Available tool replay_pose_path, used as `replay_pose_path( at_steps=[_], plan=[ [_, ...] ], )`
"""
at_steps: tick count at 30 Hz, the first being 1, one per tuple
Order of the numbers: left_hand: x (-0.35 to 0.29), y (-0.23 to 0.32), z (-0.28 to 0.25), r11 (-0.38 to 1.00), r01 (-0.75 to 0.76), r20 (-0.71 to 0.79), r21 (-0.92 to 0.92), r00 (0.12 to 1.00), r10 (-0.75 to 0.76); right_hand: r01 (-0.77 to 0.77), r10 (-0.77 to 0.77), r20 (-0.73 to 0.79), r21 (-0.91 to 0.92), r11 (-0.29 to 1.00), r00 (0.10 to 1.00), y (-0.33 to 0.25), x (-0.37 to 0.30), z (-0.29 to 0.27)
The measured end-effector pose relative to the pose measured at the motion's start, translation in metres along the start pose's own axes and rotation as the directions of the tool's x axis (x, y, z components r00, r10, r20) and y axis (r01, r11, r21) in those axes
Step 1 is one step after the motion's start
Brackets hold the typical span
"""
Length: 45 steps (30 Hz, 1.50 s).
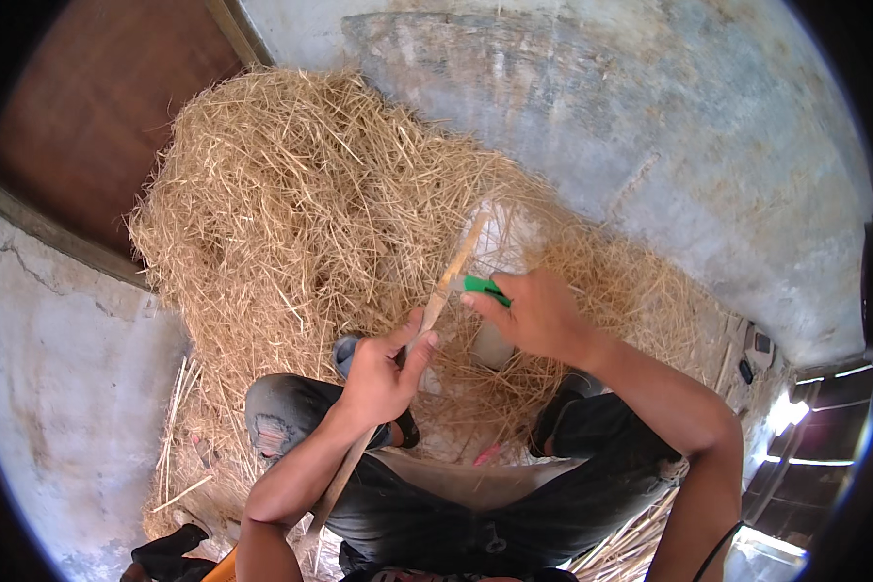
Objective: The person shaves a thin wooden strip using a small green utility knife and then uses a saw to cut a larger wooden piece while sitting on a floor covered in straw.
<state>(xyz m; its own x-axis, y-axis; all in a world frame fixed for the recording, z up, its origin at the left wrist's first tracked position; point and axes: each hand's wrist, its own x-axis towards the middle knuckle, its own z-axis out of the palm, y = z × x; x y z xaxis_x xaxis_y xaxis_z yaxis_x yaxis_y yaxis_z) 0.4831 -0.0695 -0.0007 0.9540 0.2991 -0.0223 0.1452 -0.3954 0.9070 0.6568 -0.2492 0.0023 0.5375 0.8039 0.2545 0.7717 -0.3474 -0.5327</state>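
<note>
My left hand (378,373) is closed around a long wooden stick (467,248). The stick slants from above my fist down past my left forearm, and its upper part looks pale and shaved. In my right hand (545,312) is a green-handled cutter (479,285), gripped with the thumb along the handle. Its short blade lies against the stick a little above my left hand. How far the blade bites into the wood is too small to tell.
A big heap of straw (272,204) fills the floor ahead and to the left, against a plastered wall (650,107). A pale block (495,344) sits between my feet, near a small pink piece (487,453). Cut stalks (629,535) lie at lower right.
</note>
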Motion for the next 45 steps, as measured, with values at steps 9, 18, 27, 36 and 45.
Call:
replay_pose_path(
  at_steps=[9,18,27,36,45],
  plan=[
    [-0.016,0.003,0.008,0.999,-0.024,0.118,-0.023,0.993,0.027,-0.441,0.432,-0.383,0.068,0.895,0.817,0.127,0.027,-0.067],
    [-0.006,0.001,0.005,0.996,-0.064,-0.007,0.067,0.998,0.065,-0.291,0.299,-0.003,0.225,0.930,0.954,0.010,-0.015,-0.042],
    [-0.002,-0.005,0.012,0.993,-0.100,-0.008,0.057,0.995,0.101,-0.126,0.114,0.089,0.140,0.982,0.990,-0.015,-0.024,-0.015],
    [-0.001,-0.004,0.002,0.974,-0.141,0.011,0.180,0.990,0.141,-0.074,0.070,-0.162,-0.016,0.997,0.984,0.023,-0.005,-0.008],
    [-0.016,0.007,-0.001,0.983,-0.069,0.065,0.171,0.996,0.059,-0.527,0.558,-0.222,0.184,0.830,0.800,0.064,-0.004,-0.074]
  ],
)
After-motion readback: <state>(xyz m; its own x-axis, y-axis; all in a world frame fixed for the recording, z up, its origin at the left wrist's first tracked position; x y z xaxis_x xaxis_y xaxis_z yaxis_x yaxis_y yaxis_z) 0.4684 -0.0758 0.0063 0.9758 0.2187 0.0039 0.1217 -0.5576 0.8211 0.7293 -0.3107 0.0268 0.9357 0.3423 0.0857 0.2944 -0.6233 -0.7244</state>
